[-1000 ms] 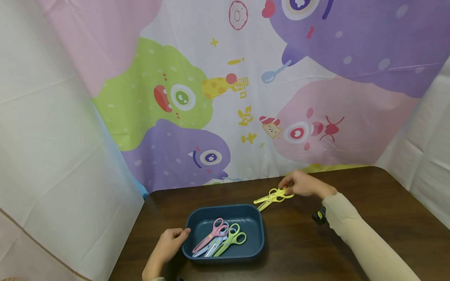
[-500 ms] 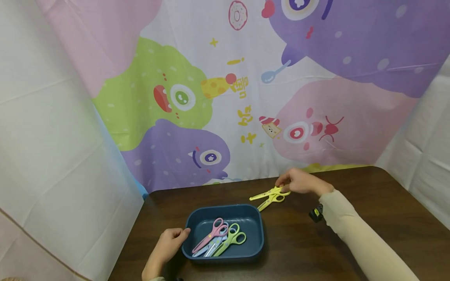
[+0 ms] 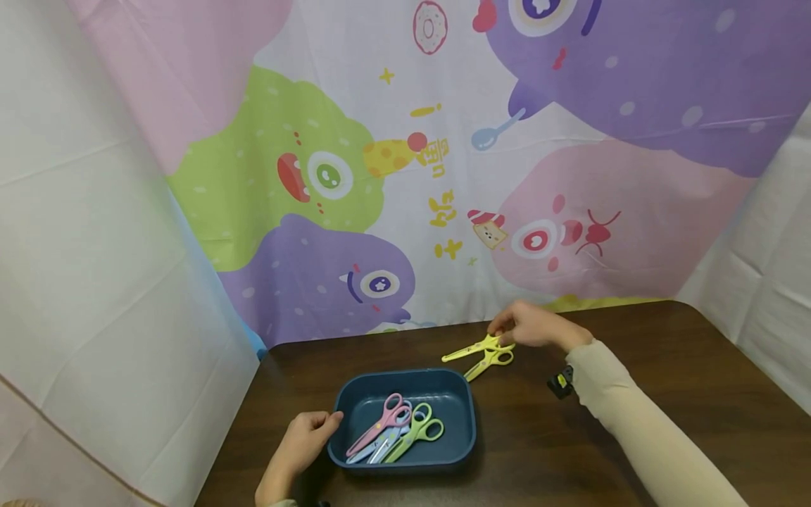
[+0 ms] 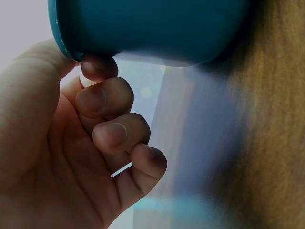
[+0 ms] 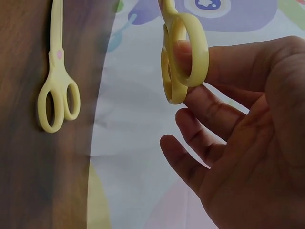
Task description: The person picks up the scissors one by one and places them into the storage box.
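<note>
My left hand [image 3: 303, 440] pinches the left rim of a dark blue plastic tray [image 3: 455, 394], thumb above and curled index finger under the lip, as the left wrist view shows. My right hand [image 3: 535, 326] pinches a pair of yellow scissors [image 3: 465, 351] by the finger loops, its blades pointing left and its other fingers loosely bent. In the right wrist view, these held scissors [image 5: 202, 52] hang off the table. A second pair of yellow scissors [image 5: 58, 74] lies flat on the tabletop just beyond the tray's far right corner.
Inside the tray lie pink scissors [image 3: 378, 426], green scissors [image 3: 405, 442] and light blue scissors [image 3: 362, 453] partly under them. The brown wooden table [image 3: 570, 436] ends at a cartoon-printed cloth [image 3: 456, 282] behind. White cloth hangs on both sides.
My right hand has moved left and slightly up, lifting one pair of yellow scissors away from the other, which stays on the table. My left hand has stayed on the tray.
</note>
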A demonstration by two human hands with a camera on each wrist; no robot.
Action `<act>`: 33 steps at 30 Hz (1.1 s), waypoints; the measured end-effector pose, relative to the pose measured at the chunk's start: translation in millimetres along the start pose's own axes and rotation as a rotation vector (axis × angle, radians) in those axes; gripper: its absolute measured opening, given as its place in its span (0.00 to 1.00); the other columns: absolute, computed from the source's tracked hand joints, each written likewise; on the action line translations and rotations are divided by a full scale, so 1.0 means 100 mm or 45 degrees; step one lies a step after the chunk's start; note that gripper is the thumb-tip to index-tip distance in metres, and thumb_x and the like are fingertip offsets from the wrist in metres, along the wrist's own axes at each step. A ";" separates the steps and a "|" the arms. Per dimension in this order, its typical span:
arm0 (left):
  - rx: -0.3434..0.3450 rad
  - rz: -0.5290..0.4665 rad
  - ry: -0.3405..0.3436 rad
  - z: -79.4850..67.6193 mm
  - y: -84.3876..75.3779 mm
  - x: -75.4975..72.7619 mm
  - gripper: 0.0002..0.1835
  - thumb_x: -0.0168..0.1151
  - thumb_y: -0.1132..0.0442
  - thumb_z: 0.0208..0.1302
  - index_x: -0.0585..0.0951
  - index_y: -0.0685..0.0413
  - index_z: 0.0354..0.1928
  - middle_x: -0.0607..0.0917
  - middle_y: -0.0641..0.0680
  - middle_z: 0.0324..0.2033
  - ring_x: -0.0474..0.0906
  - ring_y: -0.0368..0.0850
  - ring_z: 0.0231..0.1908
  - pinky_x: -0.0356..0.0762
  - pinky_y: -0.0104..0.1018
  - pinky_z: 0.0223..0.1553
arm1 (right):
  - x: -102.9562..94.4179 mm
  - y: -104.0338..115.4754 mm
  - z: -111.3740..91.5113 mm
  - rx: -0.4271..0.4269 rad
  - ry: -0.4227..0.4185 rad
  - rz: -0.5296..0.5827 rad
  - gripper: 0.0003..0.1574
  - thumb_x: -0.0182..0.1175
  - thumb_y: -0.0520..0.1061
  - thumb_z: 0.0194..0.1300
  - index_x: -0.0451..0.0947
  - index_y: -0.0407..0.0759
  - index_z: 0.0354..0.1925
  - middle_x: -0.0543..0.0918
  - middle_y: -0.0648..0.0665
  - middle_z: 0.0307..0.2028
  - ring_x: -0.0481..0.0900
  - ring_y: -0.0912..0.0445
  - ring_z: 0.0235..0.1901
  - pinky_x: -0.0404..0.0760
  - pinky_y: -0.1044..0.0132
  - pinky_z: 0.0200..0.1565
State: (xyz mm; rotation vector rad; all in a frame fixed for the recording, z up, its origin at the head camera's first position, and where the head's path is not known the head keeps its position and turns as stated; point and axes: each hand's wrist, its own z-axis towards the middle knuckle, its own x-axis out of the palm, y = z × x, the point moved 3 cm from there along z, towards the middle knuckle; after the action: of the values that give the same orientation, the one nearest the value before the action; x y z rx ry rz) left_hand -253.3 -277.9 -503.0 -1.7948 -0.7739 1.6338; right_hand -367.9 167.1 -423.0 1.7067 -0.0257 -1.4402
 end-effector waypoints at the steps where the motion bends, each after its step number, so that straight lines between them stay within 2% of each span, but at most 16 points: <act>1: 0.002 0.001 -0.001 0.00 0.00 0.00 0.26 0.62 0.49 0.73 0.72 0.54 0.18 0.65 0.45 0.15 0.61 0.38 0.19 0.58 0.31 0.24 | 0.00 0.01 0.00 0.001 0.004 0.001 0.15 0.68 0.37 0.62 0.87 0.35 0.48 0.89 0.47 0.39 0.80 0.57 0.39 0.80 0.59 0.45; 9: -0.014 0.007 0.000 0.00 0.01 0.00 0.26 0.62 0.49 0.73 0.72 0.53 0.18 0.65 0.45 0.15 0.61 0.38 0.19 0.59 0.31 0.24 | 0.04 0.08 0.06 -0.011 0.027 -0.011 0.15 0.69 0.38 0.63 0.87 0.36 0.49 0.90 0.46 0.42 0.83 0.57 0.42 0.83 0.58 0.47; 14: 0.012 0.009 -0.008 0.00 0.02 0.01 0.26 0.62 0.48 0.73 0.72 0.54 0.18 0.64 0.45 0.14 0.61 0.38 0.18 0.59 0.31 0.24 | 0.07 0.12 0.08 -0.029 0.040 0.000 0.16 0.69 0.38 0.63 0.87 0.36 0.49 0.90 0.45 0.43 0.84 0.56 0.43 0.83 0.57 0.48; 20: 0.032 0.010 -0.006 0.01 0.01 0.02 0.26 0.62 0.48 0.73 0.71 0.53 0.17 0.64 0.44 0.14 0.61 0.37 0.18 0.58 0.30 0.24 | 0.09 0.19 0.09 -0.051 0.049 0.004 0.17 0.69 0.38 0.62 0.87 0.35 0.50 0.90 0.45 0.43 0.83 0.57 0.42 0.82 0.59 0.47; 33: 0.015 0.005 -0.019 0.00 0.00 0.01 0.26 0.63 0.49 0.73 0.72 0.55 0.18 0.64 0.45 0.14 0.60 0.37 0.18 0.58 0.30 0.24 | 0.17 0.34 0.18 -0.067 0.071 0.016 0.16 0.69 0.39 0.63 0.87 0.37 0.50 0.90 0.47 0.43 0.83 0.59 0.41 0.82 0.63 0.45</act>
State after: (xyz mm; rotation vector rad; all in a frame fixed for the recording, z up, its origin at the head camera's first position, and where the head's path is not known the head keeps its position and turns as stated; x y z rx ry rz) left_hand -252.7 -277.4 -503.4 -1.7791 -0.7665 1.6527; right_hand -359.3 126.4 -414.5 1.7000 0.0316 -1.3724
